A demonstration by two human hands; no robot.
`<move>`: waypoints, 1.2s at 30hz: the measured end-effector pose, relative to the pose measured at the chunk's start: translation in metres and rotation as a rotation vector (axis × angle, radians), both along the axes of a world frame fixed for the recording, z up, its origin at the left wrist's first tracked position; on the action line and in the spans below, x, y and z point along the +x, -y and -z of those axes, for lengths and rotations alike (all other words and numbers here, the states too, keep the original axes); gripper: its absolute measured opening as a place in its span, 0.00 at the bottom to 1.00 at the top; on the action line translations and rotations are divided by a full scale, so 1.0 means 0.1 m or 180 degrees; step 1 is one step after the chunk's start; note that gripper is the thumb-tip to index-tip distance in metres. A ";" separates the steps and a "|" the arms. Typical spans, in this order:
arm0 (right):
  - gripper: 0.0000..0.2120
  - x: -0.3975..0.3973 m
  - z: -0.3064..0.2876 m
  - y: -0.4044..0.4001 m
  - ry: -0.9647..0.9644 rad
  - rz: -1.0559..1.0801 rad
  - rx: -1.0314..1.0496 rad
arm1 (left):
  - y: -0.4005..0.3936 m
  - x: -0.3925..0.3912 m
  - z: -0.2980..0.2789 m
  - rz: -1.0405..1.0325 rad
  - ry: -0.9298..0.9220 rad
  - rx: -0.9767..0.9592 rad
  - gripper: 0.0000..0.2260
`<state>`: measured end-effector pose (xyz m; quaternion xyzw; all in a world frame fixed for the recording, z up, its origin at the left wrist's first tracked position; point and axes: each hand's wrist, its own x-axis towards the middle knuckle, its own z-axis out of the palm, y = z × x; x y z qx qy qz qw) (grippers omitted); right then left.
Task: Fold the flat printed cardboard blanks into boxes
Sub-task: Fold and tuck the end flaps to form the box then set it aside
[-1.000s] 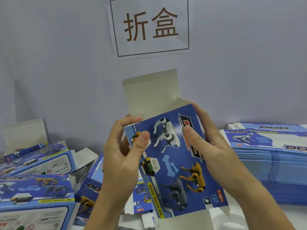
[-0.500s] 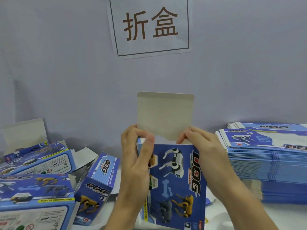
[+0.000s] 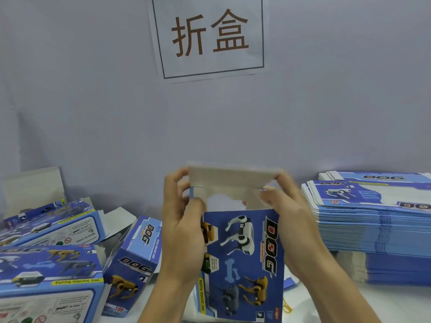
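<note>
From the head camera, the box (image 3: 242,259) stood upright between the two hands, its lower end near the white surface (image 3: 349,304). Its facing panel was deep blue, printed with a white robot dog near the top, a pale bone below it, a grey and a yellow dog toward the bottom, the word "DOG" running down the right edge and a yellow strip reading "FUNNY MOVING DOG" down the left. The top end was open, showing plain grey-white card inside. The top flap (image 3: 229,177), unprinted on the side in view, was bent over at the far edge of the opening and blurred.

The left hand (image 3: 184,220) gripped the box's upper left corner, thumb on the front panel and fingers curled onto the flap's left end. The right hand (image 3: 286,220) gripped the upper right corner, its fingers curled round the flap's right end.

Left of the left hand lay several folded boxes (image 3: 133,266) of the same print, some with flaps open. Right of the right hand rose a tall stack of flat blanks (image 3: 375,227). Above the hands, a paper sign (image 3: 210,36) with two brown characters hung on the grey wall (image 3: 93,101).
</note>
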<state>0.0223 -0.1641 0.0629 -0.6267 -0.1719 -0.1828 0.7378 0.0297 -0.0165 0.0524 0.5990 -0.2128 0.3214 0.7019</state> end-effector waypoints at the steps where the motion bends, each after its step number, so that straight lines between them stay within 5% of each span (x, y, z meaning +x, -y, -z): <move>1: 0.13 0.00 0.01 0.01 0.0012 -0.0102 0.0100 | 0.00 -0.01 0.00 -0.0009 0.0022 -0.0066 0.06; 8: 0.21 -0.06 0.04 0.04 0.0084 -0.0716 0.0376 | -0.03 0.01 0.08 0.0679 0.0098 -0.0675 0.22; 10: 0.16 -0.04 0.05 0.04 0.0226 -0.0570 0.0139 | -0.02 0.01 0.08 0.0561 0.0113 -0.0510 0.23; 16: 0.10 0.02 0.09 0.05 0.0438 -0.0256 0.0158 | -0.03 0.00 0.11 0.0280 0.0208 0.0017 0.09; 33: 0.05 0.04 0.10 0.07 0.0576 -0.0240 0.0211 | -0.10 -0.01 0.06 0.0291 -0.0121 0.0221 0.13; 36: 0.10 0.05 0.11 0.08 0.0569 -0.0320 0.0187 | -0.13 0.01 0.07 0.0395 -0.0106 0.0158 0.11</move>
